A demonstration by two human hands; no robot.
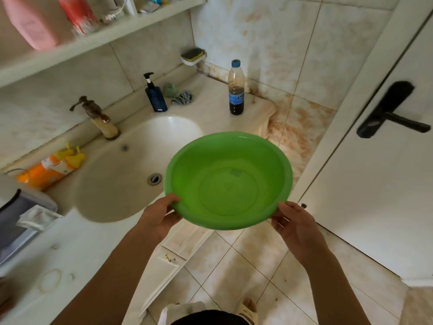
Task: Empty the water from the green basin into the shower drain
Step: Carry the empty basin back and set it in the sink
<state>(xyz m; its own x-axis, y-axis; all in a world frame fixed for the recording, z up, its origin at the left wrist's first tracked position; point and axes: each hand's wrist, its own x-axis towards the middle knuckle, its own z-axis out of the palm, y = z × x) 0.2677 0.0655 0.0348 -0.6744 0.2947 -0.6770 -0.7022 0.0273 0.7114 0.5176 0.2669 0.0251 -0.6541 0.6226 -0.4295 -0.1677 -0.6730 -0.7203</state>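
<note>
- The fingers (174,200) of the left hand (157,214) are curled over the near-left rim of the green basin (228,181), clamped on it with the rest of the hand underneath.
- The right hand (295,225) grips the near-right rim the same way, thumb on top, fingers closed beneath the lip.
- The basin is held in the air, roughly level, just off the front right edge of the tabletop (77,249), partly over the sink (131,174) and partly over the tiled floor (234,273).
- Whether water sits inside is hard to tell; the bottom looks clear and nearly dry.
- A dark bottle (236,87) and a blue pump dispenser (155,95) stand along the tabletop's back edge, well apart from the basin.
- No shower drain shows here, so I judge this the carrying step: the next move calls for turning toward the shower with the basin kept flat, then tipping it low over the drain.
</note>
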